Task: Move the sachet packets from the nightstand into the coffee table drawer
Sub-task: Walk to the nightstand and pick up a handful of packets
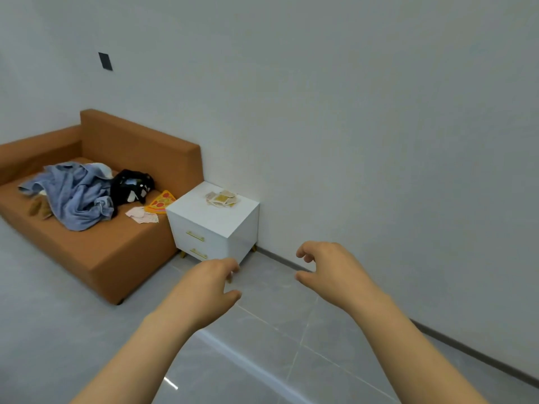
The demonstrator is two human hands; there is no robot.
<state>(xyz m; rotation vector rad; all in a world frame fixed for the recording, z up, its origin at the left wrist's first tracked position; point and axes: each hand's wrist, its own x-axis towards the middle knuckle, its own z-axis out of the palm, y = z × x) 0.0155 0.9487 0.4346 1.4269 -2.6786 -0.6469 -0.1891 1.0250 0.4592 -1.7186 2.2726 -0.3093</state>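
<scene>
Sachet packets [223, 198]: count, print too small; sofa [122, 252] L end off-frame.

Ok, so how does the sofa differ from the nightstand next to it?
The sofa is orange-brown and upholstered; the nightstand is glossy white with two gold-handled drawers. The sofa is long; the nightstand is a compact box. The sofa carries crumpled blue clothing and a black bag; the nightstand carries a small pile of sachet packets. Both stand side by side against the wall.
</scene>
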